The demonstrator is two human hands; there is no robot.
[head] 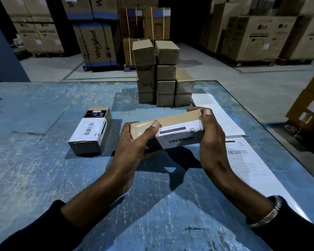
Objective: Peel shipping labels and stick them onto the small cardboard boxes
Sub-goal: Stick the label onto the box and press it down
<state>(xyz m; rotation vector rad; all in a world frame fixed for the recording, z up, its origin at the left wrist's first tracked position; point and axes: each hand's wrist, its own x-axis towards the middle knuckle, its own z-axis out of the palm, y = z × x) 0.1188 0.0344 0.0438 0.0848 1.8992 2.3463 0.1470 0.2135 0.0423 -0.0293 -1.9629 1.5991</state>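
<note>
Held box: a small cardboard box point(166, 131) is being held above the middle of the desk point(34, 178), lying lengthwise between the two hands and tilted, its right end higher and farther away.
Label on held box: a white shipping label point(181, 135) with a barcode is wrapping over the near long edge of the box, covering its right-hand part.
Left hand: the left hand point(132, 144) is gripping the box's left end, thumb lying across the top face, fingers curled underneath.
Right hand: the right hand point(209, 136) is grasping the box's right end, thumb pressing on the top near the label's edge, fingertips curling over the far corner.
Finished box: a second labelled box point(91, 132) is lying flat on the desk to the left of the hands, apart from them, its white label facing up.
Unlabelled stock: a stack of plain boxes point(163, 77) is standing at the far edge of the desk, in three columns.
Label sheets: white label sheets point(243, 160) are lying along the right edge of the desk, the nearest one showing a barcode.
Wrist: a metal watch point(272, 212) is sitting on the right wrist.
Background: large appliance cartons point(96, 44) are standing on the floor beyond the desk.
</note>
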